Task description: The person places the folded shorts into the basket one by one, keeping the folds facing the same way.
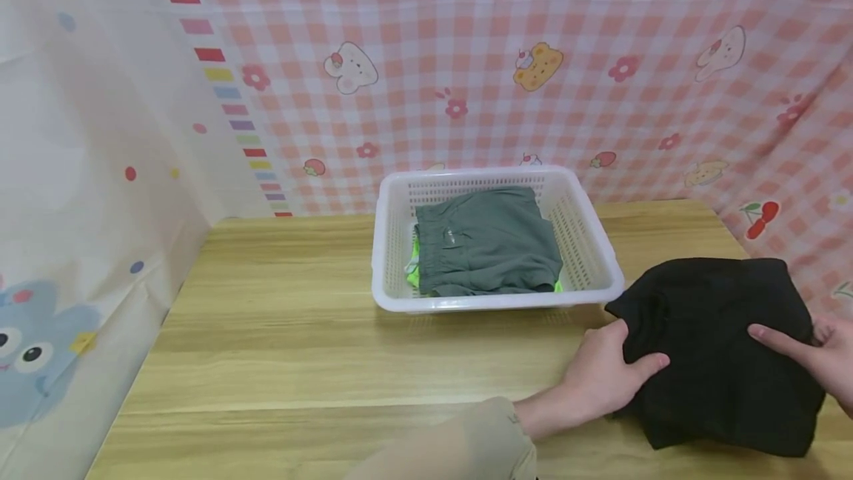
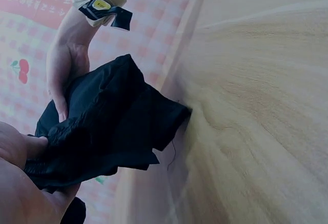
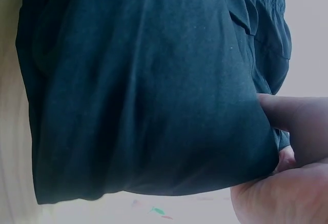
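Black shorts [image 1: 720,361] with a gathered elastic waistband hang folded between both hands at the right of the table. My left hand [image 1: 603,380] grips their left edge, thumb on the near face. At the opposite edge, my right hand [image 1: 823,358] pinches the cloth, its thumb lying on top. In the left wrist view, the lower end of the shorts [image 2: 113,116] reaches close to the tabletop; contact is hard to tell. The right wrist view shows the broad dark cloth [image 3: 148,90] with thumb and fingers [image 3: 307,124] at its edge.
A white plastic basket [image 1: 493,304] stands at the back middle of the wooden table [image 1: 280,361]. Inside lie folded grey-green shorts [image 1: 493,243] over something bright green [image 1: 413,265]. Patterned cloth [image 1: 466,58] hangs behind and along both sides.
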Tool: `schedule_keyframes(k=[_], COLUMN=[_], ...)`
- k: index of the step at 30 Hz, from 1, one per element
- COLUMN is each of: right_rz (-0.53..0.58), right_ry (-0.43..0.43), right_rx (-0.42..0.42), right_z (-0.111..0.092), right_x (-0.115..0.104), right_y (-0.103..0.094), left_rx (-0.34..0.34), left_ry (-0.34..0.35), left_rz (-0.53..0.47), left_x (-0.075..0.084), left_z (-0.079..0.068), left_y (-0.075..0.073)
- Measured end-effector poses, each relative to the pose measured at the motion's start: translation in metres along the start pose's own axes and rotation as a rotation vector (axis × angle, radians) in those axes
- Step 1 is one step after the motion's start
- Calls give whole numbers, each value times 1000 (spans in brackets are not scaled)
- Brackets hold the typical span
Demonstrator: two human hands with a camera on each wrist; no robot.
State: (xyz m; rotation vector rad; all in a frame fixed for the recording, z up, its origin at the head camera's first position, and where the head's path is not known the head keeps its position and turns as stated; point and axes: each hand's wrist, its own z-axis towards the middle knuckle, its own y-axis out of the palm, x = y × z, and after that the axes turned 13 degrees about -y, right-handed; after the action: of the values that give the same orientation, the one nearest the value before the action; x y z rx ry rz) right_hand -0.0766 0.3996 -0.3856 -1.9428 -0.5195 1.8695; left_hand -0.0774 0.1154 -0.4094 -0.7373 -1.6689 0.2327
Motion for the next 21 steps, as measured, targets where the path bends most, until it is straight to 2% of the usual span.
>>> schedule_keyframes(k=[11, 17, 21], right_rz=[48, 79, 83], right_ry=[-66, -135, -166], right_rx=[9, -27, -33], right_z=[-3, 0, 2], right_x=[-21, -28, -29], right_y=[13, 17, 20], left_rx=[20, 48, 60], left_ry=[29, 87, 80], left_rz=[-29, -13, -16], left_x=[-7, -9, -8], left_z=[-6, -8, -10], left_y=[-22, -36, -44])
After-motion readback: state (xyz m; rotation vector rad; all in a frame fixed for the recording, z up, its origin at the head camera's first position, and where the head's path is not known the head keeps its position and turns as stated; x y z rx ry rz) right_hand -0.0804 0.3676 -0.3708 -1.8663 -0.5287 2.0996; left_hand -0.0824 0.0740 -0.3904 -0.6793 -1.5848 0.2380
